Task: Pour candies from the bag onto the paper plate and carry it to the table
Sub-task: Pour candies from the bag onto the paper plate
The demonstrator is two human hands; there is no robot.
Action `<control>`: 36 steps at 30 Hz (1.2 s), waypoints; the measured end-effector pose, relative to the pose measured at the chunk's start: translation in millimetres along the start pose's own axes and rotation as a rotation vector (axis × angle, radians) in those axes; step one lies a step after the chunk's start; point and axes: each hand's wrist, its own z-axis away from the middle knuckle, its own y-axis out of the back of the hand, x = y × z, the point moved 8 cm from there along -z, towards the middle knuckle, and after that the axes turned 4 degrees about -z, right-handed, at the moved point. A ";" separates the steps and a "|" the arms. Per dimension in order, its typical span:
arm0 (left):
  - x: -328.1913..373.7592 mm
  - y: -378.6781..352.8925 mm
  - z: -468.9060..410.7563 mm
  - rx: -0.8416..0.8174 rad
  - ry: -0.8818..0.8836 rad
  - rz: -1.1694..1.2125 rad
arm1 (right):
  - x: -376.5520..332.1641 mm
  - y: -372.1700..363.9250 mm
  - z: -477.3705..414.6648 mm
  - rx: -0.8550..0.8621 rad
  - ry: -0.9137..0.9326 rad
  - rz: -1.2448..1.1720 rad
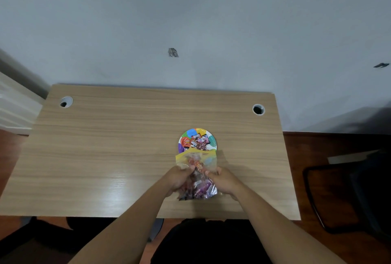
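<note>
A clear plastic candy bag [197,176] with a yellow mouth strip lies tipped forward over the near edge of a small paper plate [191,132] printed with coloured dots. Several wrapped candies [197,141] lie heaped on the plate. More wrapped candies show through the bag. My left hand [178,179] grips the bag's left side and my right hand [224,180] grips its right side, both at about the bag's middle. The bag's mouth points away from me, right at the plate's near rim.
The plate rests on a light wooden desk [105,147] with two round cable holes [66,102] [258,109] near its far corners. A pale wall stands behind. A dark chair [347,196] sits to the right on a reddish floor.
</note>
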 end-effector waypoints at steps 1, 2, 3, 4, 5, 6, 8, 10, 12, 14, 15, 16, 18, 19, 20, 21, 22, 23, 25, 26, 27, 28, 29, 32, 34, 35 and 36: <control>-1.2 0.9 -0.9 0.008 -0.007 0.012 | -1.8 0.8 1.5 0.003 0.002 0.002; -1.8 2.2 -1.0 0.014 -0.004 0.013 | -3.9 1.4 3.1 0.004 0.006 0.003; -1.5 2.7 -1.2 0.021 -0.006 0.020 | -4.9 2.2 4.3 0.006 0.002 0.003; -1.5 3.5 -1.3 0.022 -0.005 0.022 | -5.7 2.6 4.9 0.009 0.009 0.000; -1.6 4.0 -1.9 0.024 -0.010 0.032 | -6.5 3.1 5.5 0.011 0.010 0.004; -0.6 3.8 -0.8 0.019 -0.013 0.037 | -7.4 3.8 5.9 0.014 0.016 0.007; 1.7 3.9 1.3 0.016 -0.021 0.045 | -7.3 3.8 5.6 0.015 0.011 0.007; 1.7 4.8 1.9 0.016 -0.024 0.030 | -7.6 4.3 6.2 0.016 0.006 0.013; 1.7 4.3 2.3 -0.004 -0.030 0.036 | -8.0 4.8 6.7 0.015 0.007 0.039; 2.1 3.0 3.6 -0.023 -0.035 0.069 | -9.1 4.7 8.3 0.011 0.011 0.050; 1.9 2.0 3.2 -0.033 -0.034 0.082 | -9.0 5.0 9.2 0.010 0.008 0.046; 2.5 1.4 5.2 -0.042 -0.026 0.083 | -8.8 5.1 9.9 0.007 0.010 0.044; 3.1 0.2 6.6 -0.065 -0.020 0.085 | -6.6 5.4 9.6 0.006 0.011 0.048; 2.4 -1.0 5.8 -0.075 -0.020 0.088 | -5.7 5.8 9.9 0.006 0.007 0.052; 1.8 -1.4 6.7 -0.074 -0.013 0.081 | -5.8 6.5 10.9 0.007 0.006 0.054; 1.2 -1.8 7.6 -0.073 -0.011 0.078 | -5.4 6.9 10.9 0.010 0.004 0.053; 1.0 -1.2 8.6 -0.073 -0.016 0.083 | -4.8 7.1 11.3 0.010 0.005 0.056; 0.5 -1.7 9.0 -0.084 -0.022 0.091 | -5.3 6.9 12.6 0.008 0.001 0.058; 3.1 -2.7 13.3 -0.105 -0.022 0.120 | -5.1 7.2 12.9 0.014 0.001 0.051; 4.7 -1.2 15.9 -0.103 -0.021 0.135 | -4.0 7.2 12.1 0.014 0.003 0.048; 3.4 0.2 14.9 -0.105 -0.025 0.150 | -2.6 7.1 11.5 0.012 -0.002 0.045; 3.1 0.8 15.9 -0.102 -0.026 0.159 | -1.5 7.0 11.2 0.009 -0.003 0.044; 3.7 1.7 17.7 -0.105 -0.030 0.172 | -1.0 7.0 11.4 0.005 -0.007 0.040; 6.8 4.1 25.7 -0.126 -0.062 0.263 | 2.6 8.2 7.7 0.008 -0.012 0.022; 6.1 8.0 26.2 -0.136 -0.082 0.301 | 2.4 8.8 5.8 0.013 -0.009 0.025; 5.2 10.6 26.1 -0.143 -0.090 0.310 | 2.6 9.0 4.6 0.016 -0.012 0.030; 3.8 12.5 25.8 -0.151 -0.090 0.318 | 2.6 9.1 4.3 0.016 -0.012 0.032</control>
